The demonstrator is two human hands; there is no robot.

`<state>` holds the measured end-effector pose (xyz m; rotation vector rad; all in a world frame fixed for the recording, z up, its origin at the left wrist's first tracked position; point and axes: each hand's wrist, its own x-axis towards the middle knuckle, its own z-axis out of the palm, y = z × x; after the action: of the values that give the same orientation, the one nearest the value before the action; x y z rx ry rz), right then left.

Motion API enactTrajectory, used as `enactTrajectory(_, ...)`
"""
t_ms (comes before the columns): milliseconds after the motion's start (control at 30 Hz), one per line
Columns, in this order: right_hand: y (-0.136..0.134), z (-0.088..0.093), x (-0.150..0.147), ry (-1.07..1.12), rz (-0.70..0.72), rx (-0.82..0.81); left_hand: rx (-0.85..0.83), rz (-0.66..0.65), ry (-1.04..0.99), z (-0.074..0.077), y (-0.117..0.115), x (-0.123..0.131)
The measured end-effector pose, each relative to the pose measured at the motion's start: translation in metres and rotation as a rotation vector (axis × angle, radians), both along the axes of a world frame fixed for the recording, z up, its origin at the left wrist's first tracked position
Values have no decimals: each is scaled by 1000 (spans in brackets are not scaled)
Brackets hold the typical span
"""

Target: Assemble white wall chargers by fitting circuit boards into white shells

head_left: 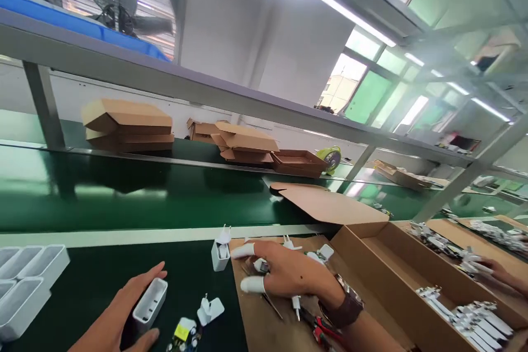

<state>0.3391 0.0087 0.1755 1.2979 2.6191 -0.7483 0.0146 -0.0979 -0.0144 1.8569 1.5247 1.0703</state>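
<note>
My left hand (124,308) is curled around a white charger housing (150,303), whose end with port slots faces up. My right hand (289,275), with white finger cots on thumb and forefinger, hovers over a cardboard sheet (256,330), its fingertips apart. A small white part (261,265) shows between them; it seems to lie beneath the hand. Just left of those fingertips stands another white housing (220,253) with a plug piece in its top. Near my left hand lie a circuit board with a yellow-wrapped component (183,333) and a white plug cover (210,309).
White open housings (28,286) stand in rows at the left. Red-handled pliers (324,333) lie on the cardboard. An open carton (371,264) with white plug parts (470,319) is at the right, near another person's hand (499,275). A green conveyor belt (124,198) runs behind.
</note>
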Motion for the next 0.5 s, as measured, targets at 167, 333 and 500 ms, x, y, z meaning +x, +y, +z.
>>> enactTrajectory(167,-34,-63,-52,173,415,-41,-124,50,9,8,8,-9)
enactTrajectory(333,-23,-104,-74,250,345,48,-66,103,25,11,11,-9)
enactTrajectory(500,-17,-118,-67,323,284,83,-14,116,17,14,10,-4)
